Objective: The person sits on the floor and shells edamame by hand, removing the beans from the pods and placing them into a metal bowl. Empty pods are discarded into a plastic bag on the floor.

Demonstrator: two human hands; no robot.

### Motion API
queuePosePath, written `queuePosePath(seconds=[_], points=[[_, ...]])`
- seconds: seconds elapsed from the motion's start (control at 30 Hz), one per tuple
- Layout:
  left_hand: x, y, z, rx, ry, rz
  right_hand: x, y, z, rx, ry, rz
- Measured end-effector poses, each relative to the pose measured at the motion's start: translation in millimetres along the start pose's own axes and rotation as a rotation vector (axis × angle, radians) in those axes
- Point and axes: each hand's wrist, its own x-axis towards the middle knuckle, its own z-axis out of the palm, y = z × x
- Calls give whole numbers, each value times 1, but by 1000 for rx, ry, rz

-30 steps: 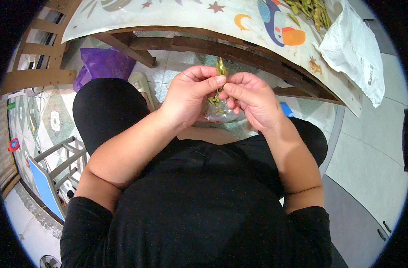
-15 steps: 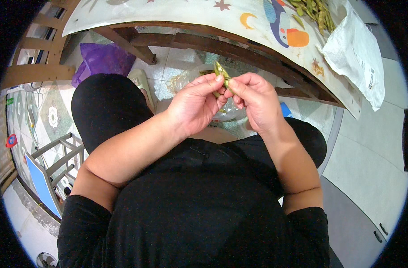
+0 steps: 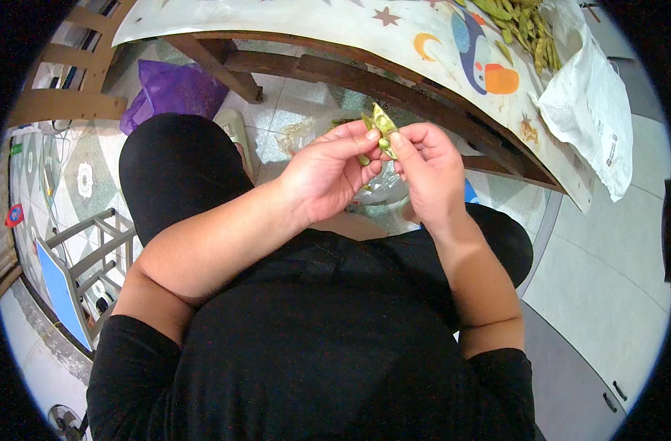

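Observation:
A green bean pod (image 3: 381,120) is split open between my two hands, its pale inside showing. My left hand (image 3: 324,169) pinches one side of it with thumb and forefinger, the other fingers curled below. My right hand (image 3: 432,170) grips the other side, the thumb pressed on the shell. A green bean (image 3: 363,159) shows at my left fingertips. Under the hands, a clear plastic bag (image 3: 385,187) is partly hidden; what it holds is hard to make out.
Ahead is a wooden table with a patterned cover (image 3: 365,29). A heap of green pods (image 3: 522,29) lies at its far right by a white sack (image 3: 589,103). A purple bag (image 3: 174,92) lies on the floor, left of the table leg. A blue-topped stool (image 3: 63,290) stands left.
The pod between my fingers has opened wider, showing its pale inside and beans. Both hands stay close together, the right a little farther right.

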Motion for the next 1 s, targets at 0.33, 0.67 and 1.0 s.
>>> queuePosePath(seconds=[0.33, 0.67, 1.0], points=[[0, 0, 2, 82, 52, 15, 2, 11, -4, -600, 97, -293], [0, 0, 0, 229, -15, 88, 6, -3, -8, -44, 63, 124], [-1, -2, 1, 361, 43, 73, -1, -3, -2, 7, -14, 109]])
